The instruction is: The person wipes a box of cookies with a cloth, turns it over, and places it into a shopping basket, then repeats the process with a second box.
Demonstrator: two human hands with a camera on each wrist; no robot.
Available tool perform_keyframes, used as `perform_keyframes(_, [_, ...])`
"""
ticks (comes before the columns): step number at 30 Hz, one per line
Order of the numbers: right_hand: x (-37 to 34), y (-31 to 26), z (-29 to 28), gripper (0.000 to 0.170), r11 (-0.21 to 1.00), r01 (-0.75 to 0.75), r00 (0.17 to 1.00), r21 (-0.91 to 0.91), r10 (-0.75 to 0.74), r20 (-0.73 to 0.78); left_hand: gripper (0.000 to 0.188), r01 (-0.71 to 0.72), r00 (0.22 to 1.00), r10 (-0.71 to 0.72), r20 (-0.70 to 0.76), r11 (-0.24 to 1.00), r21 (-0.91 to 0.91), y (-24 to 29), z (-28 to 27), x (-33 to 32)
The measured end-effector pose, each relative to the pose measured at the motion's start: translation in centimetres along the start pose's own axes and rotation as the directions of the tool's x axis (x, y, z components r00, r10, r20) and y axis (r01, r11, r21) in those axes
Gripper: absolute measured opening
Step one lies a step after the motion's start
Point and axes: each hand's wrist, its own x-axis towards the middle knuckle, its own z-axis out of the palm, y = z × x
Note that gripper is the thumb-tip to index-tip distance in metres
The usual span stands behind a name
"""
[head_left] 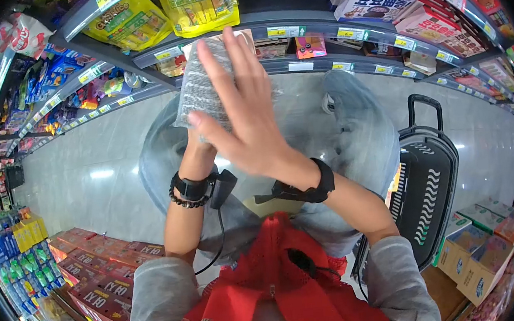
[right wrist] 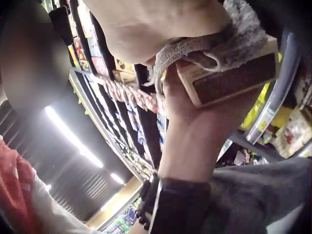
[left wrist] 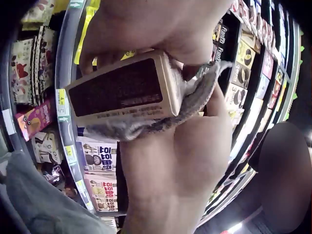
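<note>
In the head view, my right hand (head_left: 248,108) lies over a grey cloth (head_left: 197,95) with its fingers straight and spread. Beneath the cloth is a small cream box with a dark printed panel; the left wrist view shows this box (left wrist: 119,90) most fully. My left hand (left wrist: 161,24) grips the box, its palm and fingers around one side. From above, the cloth and right hand hide most of the left hand. The right wrist view shows the cloth (right wrist: 241,36) draped along one face of the box (right wrist: 234,80), with a loose edge hanging off.
Ahead stand shelves with yellow snack bags (head_left: 200,6) and white boxes (head_left: 372,1). A black shopping basket (head_left: 423,187) with a raised handle stands on the floor at right. Red cartons (head_left: 99,296) are stacked at left, and open cartons (head_left: 482,249) at lower right.
</note>
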Motion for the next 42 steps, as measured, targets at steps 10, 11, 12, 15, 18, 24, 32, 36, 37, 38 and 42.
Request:
perform_keyframes(10, [2.1,4.7,-2.6,0.082,0.930,-0.231,0.971,0.286,0.238,0.013,0.067,0.026,1.000,-0.030,-0.002,0.904,-0.427,2.7,1.8,-0.2])
perform_keyframes(11, [1.7,3.9,-2.3,0.084,0.955,-0.179,0.984,0.237,0.178,0.027,0.065,-0.013,0.998,-0.018,-0.058,0.869,-0.495,3.0,1.6,0.1])
perform_keyframes(12, [1.4,3.5,-1.9,0.086,0.974,-0.125,0.992,0.190,0.119,0.047,0.064,-0.055,0.993,-0.012,-0.116,0.828,-0.558,3.2,1.5,0.6])
perform_keyframes(15, [0.2,3.0,0.2,0.088,0.942,-0.171,0.980,0.289,0.134,0.145,0.062,-0.208,0.953,0.069,-0.294,0.857,-0.472,4.3,1.7,1.6])
perform_keyframes(18, [0.0,2.3,1.1,0.089,0.681,-0.363,0.932,0.636,0.274,0.239,0.068,-0.313,0.905,0.153,-0.398,0.871,-0.378,4.0,0.3,2.2])
perform_keyframes(24, [0.8,0.8,0.7,0.091,0.087,-0.418,0.824,0.904,0.457,0.337,0.074,-0.309,0.901,0.166,-0.401,0.894,-0.326,4.5,2.8,0.9])
perform_keyframes(32, [3.0,3.0,-2.5,0.064,0.121,-0.178,0.753,0.977,0.655,0.056,0.079,-0.269,0.957,0.228,-0.181,0.930,-0.251,1.1,2.3,0.2])
perform_keyframes(36, [2.4,4.4,-2.6,0.057,-0.207,-0.262,0.735,0.943,0.591,0.334,0.075,-0.467,0.884,0.462,-0.071,0.879,-0.098,0.8,1.8,0.8])
perform_keyframes(37, [2.4,3.9,-2.8,0.057,-0.261,-0.306,0.740,0.916,0.540,0.401,0.072,-0.505,0.858,0.496,-0.133,0.862,-0.043,0.9,1.6,1.1])
perform_keyframes(38, [2.4,3.2,-3.1,0.057,-0.256,-0.346,0.740,0.903,0.518,0.430,0.068,-0.515,0.842,0.506,-0.187,0.857,-0.003,1.1,1.2,1.4])
perform_keyframes(42, [2.5,1.1,-4.0,0.063,-0.212,-0.437,0.775,0.874,0.405,0.486,0.058,-0.512,0.765,0.520,-0.379,0.849,0.129,2.9,0.2,2.3])
